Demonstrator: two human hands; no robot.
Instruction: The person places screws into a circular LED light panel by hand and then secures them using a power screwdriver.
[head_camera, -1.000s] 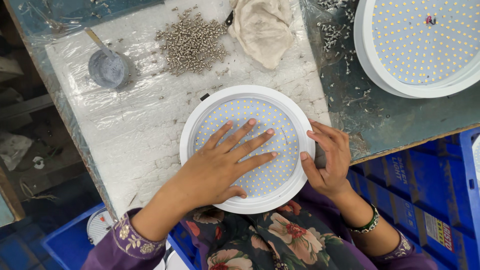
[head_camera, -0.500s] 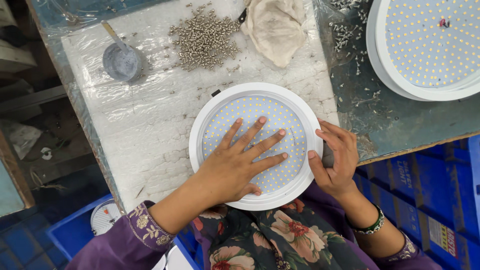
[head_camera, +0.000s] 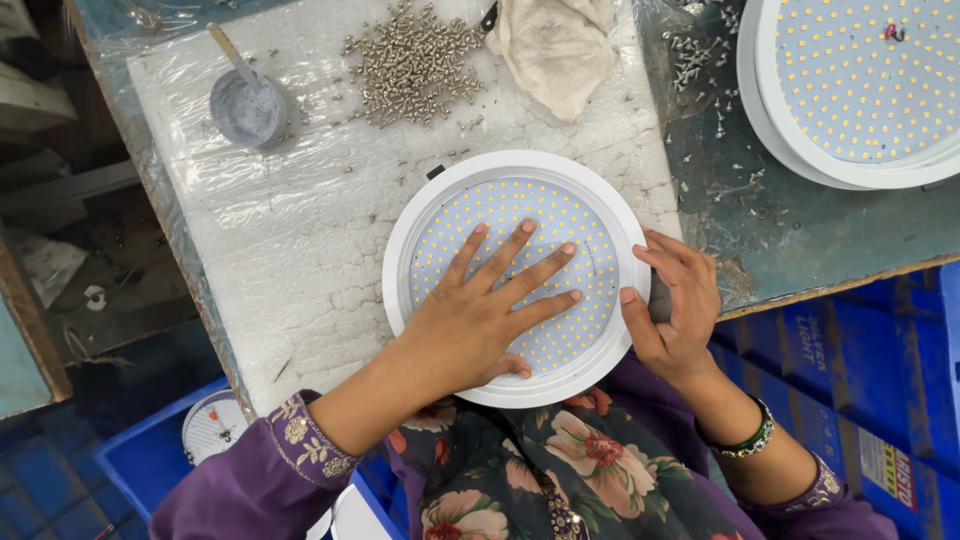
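In the head view, a round white lamp housing lies face up on a white foam sheet covering the workbench, near the bench's front edge. Its inner disc is dotted with rows of small yellow diodes.

The left hand rests flat on that dotted disc, coming in from about 7 o'clock, its fingers spread and straight, gripping nothing. The right hand curls against the housing's rim at about 3 o'clock, thumb on the white rim and fingers bent around its outer edge, loosely clasping it. A green bangle sits on the right wrist.

From the housing, a heap of small metal screws lies at 11 o'clock, well apart. A crumpled beige cloth lies at 12 o'clock beside the screws. A small grey cup with a stick in it stands at 10 o'clock. A second round lamp sits at 2 o'clock, with loose screws scattered between.
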